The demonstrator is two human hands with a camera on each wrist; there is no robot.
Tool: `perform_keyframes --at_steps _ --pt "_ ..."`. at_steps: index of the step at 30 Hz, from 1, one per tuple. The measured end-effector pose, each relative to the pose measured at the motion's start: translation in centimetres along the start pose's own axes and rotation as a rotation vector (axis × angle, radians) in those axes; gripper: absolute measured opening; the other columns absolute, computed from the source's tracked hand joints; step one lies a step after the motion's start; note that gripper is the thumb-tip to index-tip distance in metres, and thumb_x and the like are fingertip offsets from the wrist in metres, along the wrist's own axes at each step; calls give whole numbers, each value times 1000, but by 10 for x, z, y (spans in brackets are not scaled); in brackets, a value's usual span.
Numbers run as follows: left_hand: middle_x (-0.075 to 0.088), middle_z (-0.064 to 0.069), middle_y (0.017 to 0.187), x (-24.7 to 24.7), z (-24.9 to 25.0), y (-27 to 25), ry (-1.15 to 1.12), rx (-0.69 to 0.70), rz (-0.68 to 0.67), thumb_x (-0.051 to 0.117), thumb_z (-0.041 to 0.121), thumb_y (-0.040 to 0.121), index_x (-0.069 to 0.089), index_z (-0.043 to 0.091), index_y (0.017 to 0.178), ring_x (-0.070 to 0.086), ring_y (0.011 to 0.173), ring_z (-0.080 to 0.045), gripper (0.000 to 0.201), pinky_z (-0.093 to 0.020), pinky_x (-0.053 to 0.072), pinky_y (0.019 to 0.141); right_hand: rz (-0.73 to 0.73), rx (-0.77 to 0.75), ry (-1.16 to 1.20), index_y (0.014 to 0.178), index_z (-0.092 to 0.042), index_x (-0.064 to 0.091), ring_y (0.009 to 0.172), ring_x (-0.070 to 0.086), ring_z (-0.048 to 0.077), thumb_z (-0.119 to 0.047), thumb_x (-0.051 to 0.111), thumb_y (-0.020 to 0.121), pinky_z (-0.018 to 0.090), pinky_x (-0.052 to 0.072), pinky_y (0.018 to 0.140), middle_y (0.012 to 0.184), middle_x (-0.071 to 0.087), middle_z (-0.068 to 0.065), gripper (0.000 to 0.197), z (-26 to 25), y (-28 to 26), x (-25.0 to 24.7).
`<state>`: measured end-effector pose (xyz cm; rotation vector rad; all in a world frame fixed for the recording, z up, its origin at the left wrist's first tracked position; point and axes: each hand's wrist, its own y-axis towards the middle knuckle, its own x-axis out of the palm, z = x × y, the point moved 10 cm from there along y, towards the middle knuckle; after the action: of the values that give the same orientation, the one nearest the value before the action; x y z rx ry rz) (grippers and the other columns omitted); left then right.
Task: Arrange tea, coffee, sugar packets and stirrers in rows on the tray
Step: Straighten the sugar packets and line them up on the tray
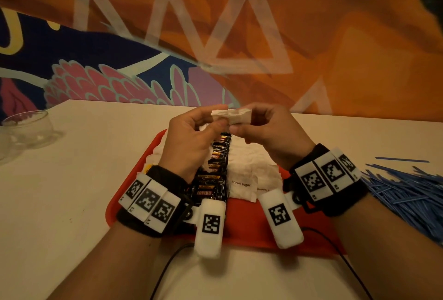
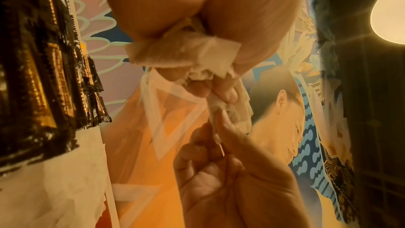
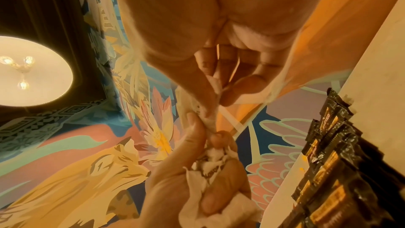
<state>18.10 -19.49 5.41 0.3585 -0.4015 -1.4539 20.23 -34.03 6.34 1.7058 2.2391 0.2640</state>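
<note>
Both hands are raised above the red tray (image 1: pixel 254 225) with a bunch of white sugar packets (image 1: pixel 229 115) between them. My left hand (image 1: pixel 215 121) grips the bunch (image 2: pixel 186 55) in curled fingers. My right hand (image 1: pixel 239 127) pinches packets (image 3: pixel 208 112) at the bunch's other end between thumb and fingers. On the tray lies a row of overlapping black Kopiko coffee sachets (image 1: pixel 213 175), and to its right white brown sugar packets (image 1: pixel 249 175). Something yellow shows at the tray's left edge, mostly hidden by my left wrist. Blue stirrers (image 1: pixel 405 191) lie piled on the table to the right.
A glass bowl (image 1: pixel 28 127) stands at the table's far left. A painted wall rises behind the table's far edge. Black cables run from the wrist bands across the near table. The coffee sachets (image 2: pixel 39 75) (image 3: pixel 328 162) show at the edge of both wrist views.
</note>
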Motion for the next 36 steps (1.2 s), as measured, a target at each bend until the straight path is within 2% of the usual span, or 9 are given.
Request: perform_keyframes --at_steps 2,8,13,15,18,22,25,30,36 --pt "75 -3 95 -1 0 0 -18 -2 0 68 8 90 74 17 103 64 82 -13 17 -34 50 76 8 18 42 87 -11 72 69 58 13 -12 75 82 26 43 58 80 66 7 5 -1 -2 1" --pt "69 6 74 0 1 -2 -41 -8 27 69 6 89 72 18 93 58 67 -16 13 -37 51 68 91 76 143 86 -9 70 66 61 10 -20 59 97 25 47 56 74 68 -1 20 3 -1 -1" --pt "68 -18 87 -3 0 -2 -95 -47 60 71 15 89 72 16 96 66 79 -32 7 -52 54 82 81 -64 114 85 -8 69 61 63 9 -1 69 86 22 49 53 71 71 -2 8 -6 -2 -1" --pt "73 -14 91 -6 0 -2 -89 -57 94 69 21 90 73 18 93 70 85 -32 6 -53 57 86 96 -86 50 85 -10 70 60 63 10 -1 73 83 23 49 53 71 72 -2 10 -8 -2 -3" --pt "74 -10 85 -13 4 -3 -18 -27 173 68 20 92 75 24 87 71 85 -34 9 -57 57 84 116 -52 -55 89 -10 71 60 64 11 -5 78 81 24 50 54 71 73 2 12 -6 -2 -5" --pt "70 -22 86 -12 13 -4 100 72 175 69 21 93 75 31 86 65 84 -47 13 -62 55 75 74 19 -152 87 -8 71 59 64 12 -11 80 78 24 52 53 74 72 8 14 -8 -5 -8" --pt "72 -17 82 -6 17 -5 155 81 139 67 22 94 72 28 88 68 78 -40 10 -57 57 73 22 65 -226 81 -10 71 58 65 10 -15 80 77 21 50 51 71 72 7 11 -14 -11 -14" --pt "61 5 57 1 7 -6 176 -24 73 63 25 96 71 17 92 55 51 -8 12 -24 49 57 -88 226 -367 86 -5 71 57 66 9 -13 78 80 19 50 51 69 72 8 13 -1 -26 -26" --pt "57 2 61 5 -6 -8 -68 -186 39 61 24 97 68 13 95 53 55 -13 13 -17 42 45 -256 517 -565 97 -4 72 69 69 14 -16 76 84 26 55 64 85 75 17 17 57 -55 -35"
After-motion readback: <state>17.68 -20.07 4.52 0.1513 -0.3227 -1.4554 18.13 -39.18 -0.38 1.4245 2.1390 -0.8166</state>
